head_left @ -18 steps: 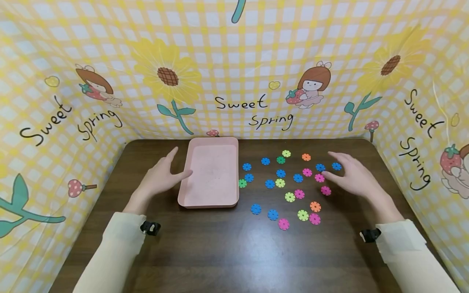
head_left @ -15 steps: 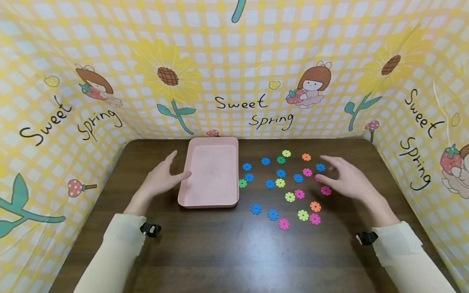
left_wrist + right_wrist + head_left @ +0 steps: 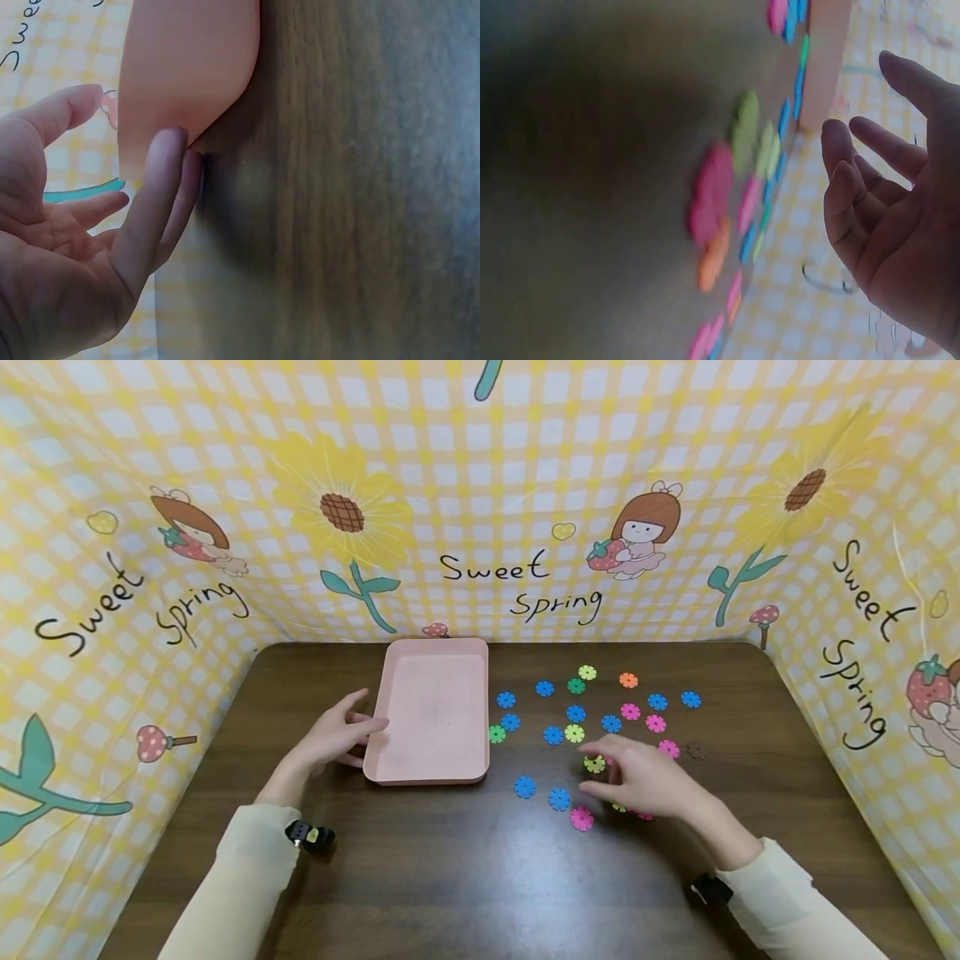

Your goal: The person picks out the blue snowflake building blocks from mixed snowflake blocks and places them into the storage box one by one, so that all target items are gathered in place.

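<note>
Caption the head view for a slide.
Left hand at a pink tray, right hand over colourful notched discs on a dark tabletop.

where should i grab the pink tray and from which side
Probably by the left wall of the pink tray, coming from the left: it rises as a thin edge to pinch, the left hand is right there, and a green disc sits by the right wall.

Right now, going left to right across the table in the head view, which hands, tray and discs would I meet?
Left hand, pink tray, green disc beside the tray, left front blue disc, right front blue disc, right hand. The rest overlap in order, so they're left out.
</note>
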Available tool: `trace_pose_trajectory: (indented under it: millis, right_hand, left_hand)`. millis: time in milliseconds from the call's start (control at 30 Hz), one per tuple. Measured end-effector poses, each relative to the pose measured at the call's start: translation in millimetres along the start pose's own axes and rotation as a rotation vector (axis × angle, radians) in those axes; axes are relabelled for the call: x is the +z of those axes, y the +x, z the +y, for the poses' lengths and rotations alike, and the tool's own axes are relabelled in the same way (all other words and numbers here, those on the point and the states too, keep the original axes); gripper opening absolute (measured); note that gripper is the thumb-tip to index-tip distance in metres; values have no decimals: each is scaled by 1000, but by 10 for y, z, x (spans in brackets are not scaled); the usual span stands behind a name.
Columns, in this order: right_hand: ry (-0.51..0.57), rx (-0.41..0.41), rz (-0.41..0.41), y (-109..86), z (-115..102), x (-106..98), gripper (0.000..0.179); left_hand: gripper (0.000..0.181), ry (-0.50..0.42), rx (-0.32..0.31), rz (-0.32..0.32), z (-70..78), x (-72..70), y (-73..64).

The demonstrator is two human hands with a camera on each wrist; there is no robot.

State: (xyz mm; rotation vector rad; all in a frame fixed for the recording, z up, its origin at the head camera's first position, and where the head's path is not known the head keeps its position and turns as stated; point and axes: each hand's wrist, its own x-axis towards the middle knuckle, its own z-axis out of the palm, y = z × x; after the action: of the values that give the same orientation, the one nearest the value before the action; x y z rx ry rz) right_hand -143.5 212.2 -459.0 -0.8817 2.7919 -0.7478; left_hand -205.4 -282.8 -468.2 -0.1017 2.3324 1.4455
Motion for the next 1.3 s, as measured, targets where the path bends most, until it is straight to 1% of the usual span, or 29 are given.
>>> trace_pose_trajectory:
  millis: [100, 200, 400, 533, 667, 833, 1000, 1300]
  right_hand:
    - [-32, -26, -37, 9, -72, 140, 55]
    - [-76, -45, -56, 21, -123, 259, 52]
    - [-128, -35, -80, 20, -192, 420, 42]
    - [-162, -28, -72, 23, -190, 460, 36]
    - [-162, -20, -72, 44, -201, 464, 32]
    - [-158, 2, -86, 81, -219, 449, 29]
    - [-120, 21, -108, 113, -223, 429, 27]
    - [90, 22, -163, 157, -237, 398, 20]
  left_hand:
    - [94, -6, -1, -8, -25, 3, 6]
    - [90, -12, 3, -17, -46, 9, 1]
    - [84, -35, -3, -32, -72, 25, -26]
    - [82, -72, -3, -43, -97, 24, -34]
    - [82, -95, -6, -51, -119, 13, -28]
    - [82, -104, -6, -55, -105, 8, -23]
    - [82, -103, 1, -56, -105, 1, 2]
    - [82, -98, 19, -53, -60, 6, 11]
